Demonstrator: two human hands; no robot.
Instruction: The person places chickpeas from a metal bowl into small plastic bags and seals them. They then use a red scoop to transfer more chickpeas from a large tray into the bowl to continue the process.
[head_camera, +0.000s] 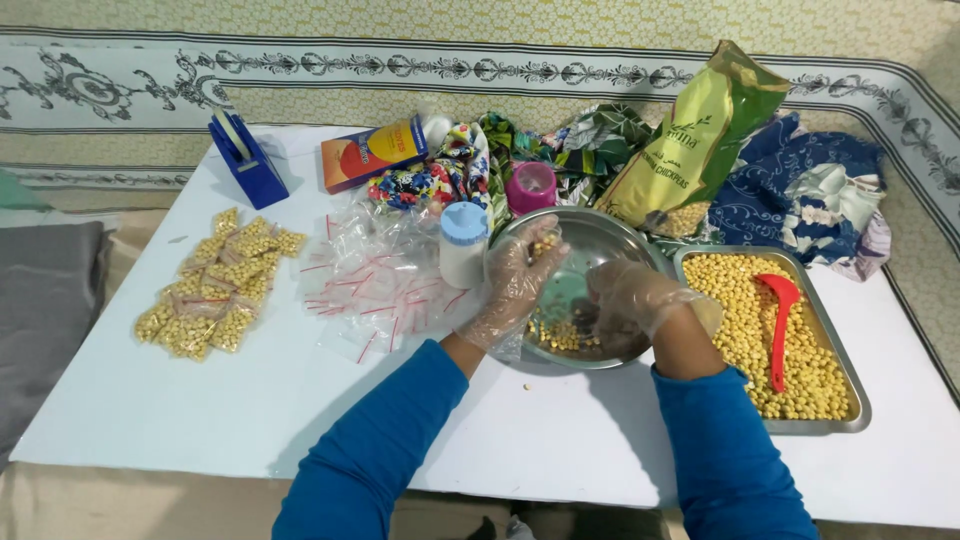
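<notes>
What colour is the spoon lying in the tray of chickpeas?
Red; the spoon lies on the chickpeas in the metal tray, clearest in the head view.

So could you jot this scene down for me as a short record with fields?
left hand: gloved left hand holds a few chickpeas over the steel bowl
right hand: gloved right hand reaches into the bowl
bowl contents: some chickpeas at the bottom
tray: metal tray of chickpeas with a red scoop
left of bowl: empty zip bags, filled packets
surface: white table

Shiny metal bowl (600, 240), clear plastic gloves, matt white table (250, 400).
</notes>
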